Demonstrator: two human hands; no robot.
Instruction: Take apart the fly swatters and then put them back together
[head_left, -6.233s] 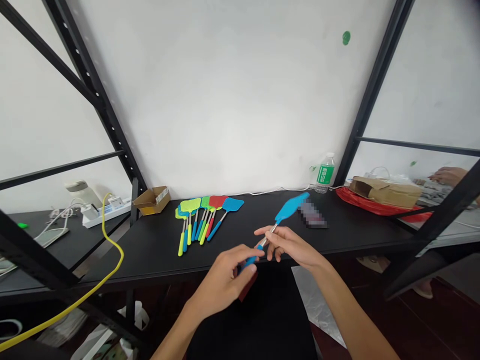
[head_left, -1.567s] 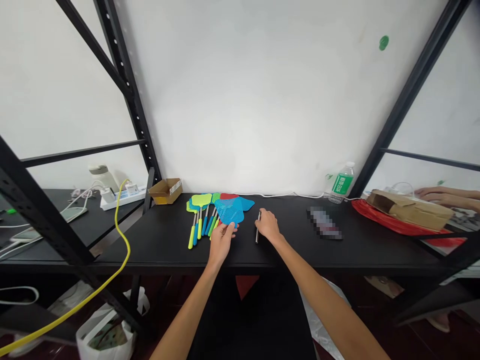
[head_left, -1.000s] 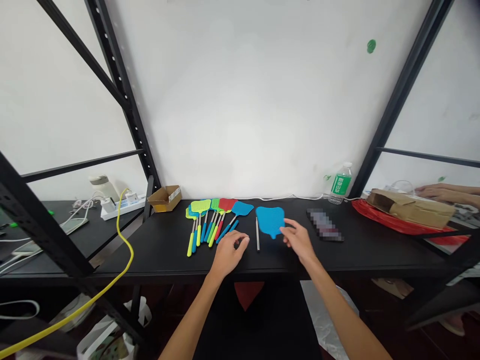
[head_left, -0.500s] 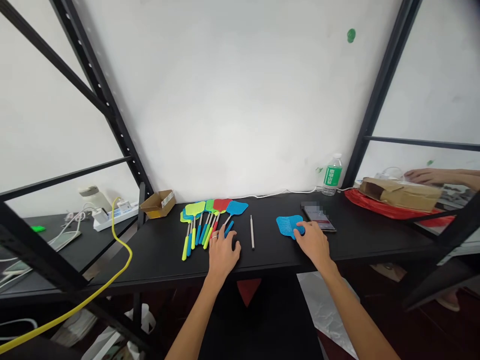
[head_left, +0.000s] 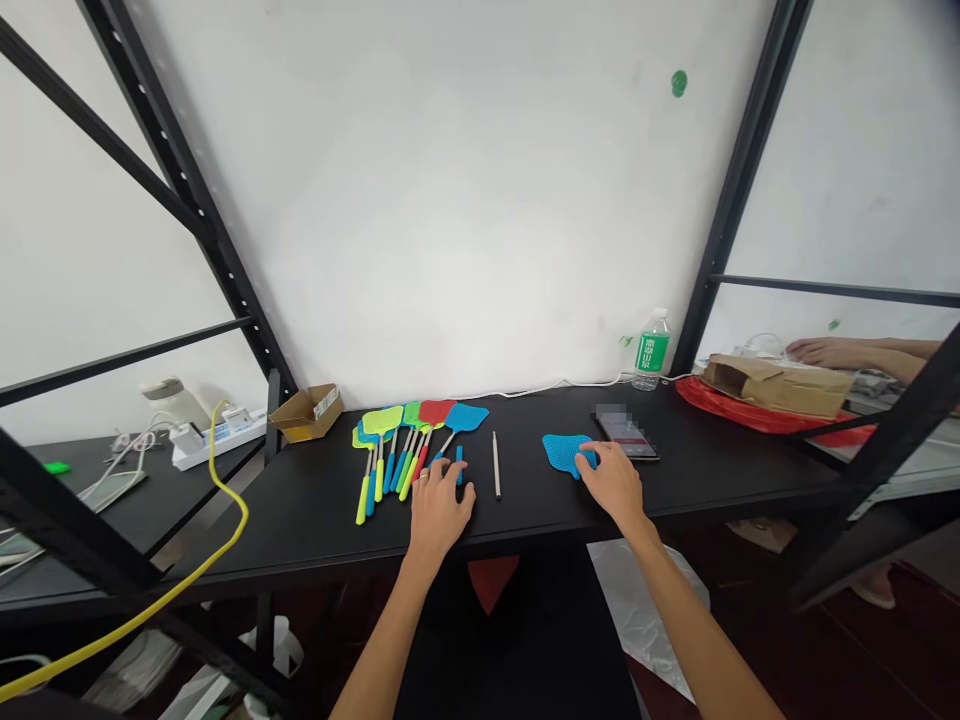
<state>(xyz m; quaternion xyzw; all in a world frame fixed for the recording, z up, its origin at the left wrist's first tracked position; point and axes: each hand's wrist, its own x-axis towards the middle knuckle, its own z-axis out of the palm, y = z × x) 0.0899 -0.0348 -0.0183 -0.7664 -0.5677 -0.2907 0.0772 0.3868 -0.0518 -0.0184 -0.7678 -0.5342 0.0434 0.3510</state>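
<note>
On the black table, my left hand rests palm down with its fingers apart, fingertips at a loose blue handle. Just beyond it fans out a row of telescopic fly swatters; a yellow one, a red one and a blue one show their heads. My right hand has its thumb and fingers on the right edge of a separate blue fly swatter head, which lies flat. A thin metal rod lies between the hands, touched by neither.
A phone lies beyond my right hand, with a water bottle near the wall. At the left are an open cardboard box, a power strip and a yellow cable. Another person's hand shows far right.
The loose blue handle has turned from slanted to nearly straight at my left fingertips. My right hand stays at the blue head. The whole view has shifted slightly.
</note>
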